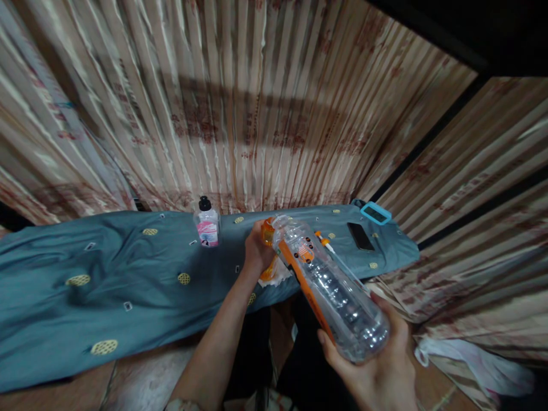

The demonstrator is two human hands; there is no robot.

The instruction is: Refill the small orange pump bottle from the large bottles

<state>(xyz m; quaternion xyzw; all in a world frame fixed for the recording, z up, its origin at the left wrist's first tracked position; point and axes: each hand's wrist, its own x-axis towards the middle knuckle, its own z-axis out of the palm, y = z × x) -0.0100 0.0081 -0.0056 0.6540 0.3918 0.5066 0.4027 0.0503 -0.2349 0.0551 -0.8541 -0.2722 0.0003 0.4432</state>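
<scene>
From where I'm standing, the person's right hand (377, 365) is cupping the rounded base of a big transparent bottle (325, 297), thumb along one side and fingers curling round the other. At the bottle's neck end, the left hand (257, 248) is closing round an orange piece (268, 233), its fingertips partly hidden; whether that is a cap or a small vessel I can't tell. Just below the bottle's neck, more orange is showing beside some crumpled white material (278, 275). The step in hand seems to be working neck and orange piece together, and the next move is probably calling for a firm left grip while the right steadies the tilt. Along the bottle's right side a white stick with orange fittings (327, 244) is lying close, leaving little room there; a dark phone (360, 236) and a blue-rimmed device (376, 213) are lying farther right of it. Left of the bottle, a black-capped bottle (208, 226) is standing upright, with the roomiest stretch of patterned cloth (128, 274) spreading past it. The cloth's near edge is passing behind the big bottle, whose base is overhanging it; beyond the neck, a pleated curtain (240, 114) is bounding the far edge.
</scene>
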